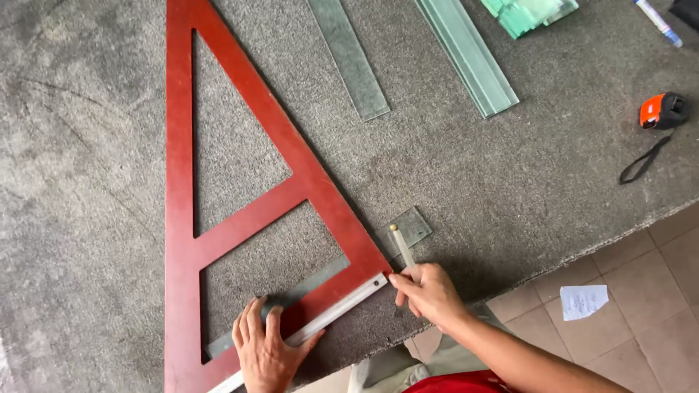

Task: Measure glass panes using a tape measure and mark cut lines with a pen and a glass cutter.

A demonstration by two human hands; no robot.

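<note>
- Red wooden triangular square [218, 240] lies flat on the grey carpeted table [87, 145]; the left hand [266, 349] presses on its lower bar, fingers spread and flat, gripping nothing.
- Under that hand and the square runs one glass strip [306, 284], with a pale metal edge [342, 309] along the square's bottom side.
- Just right of it, the right hand [429, 291] has its fingers pinched round a slim glass cutter [400, 247], whose brass-tipped end points away from the person.
- One small square glass offcut [411, 225] lies beside the cutter's tip.
- Far beyond the hands: one long glass strip [349, 58], one stack of long strips [470, 54], and a pile of greenish pieces [528, 11].
- Far right of the right hand: one orange tape measure [661, 110] with black strap, and one marker [657, 22].
- One white paper slip [584, 300] lies on the tiled floor [655, 320]. No containers show.
</note>
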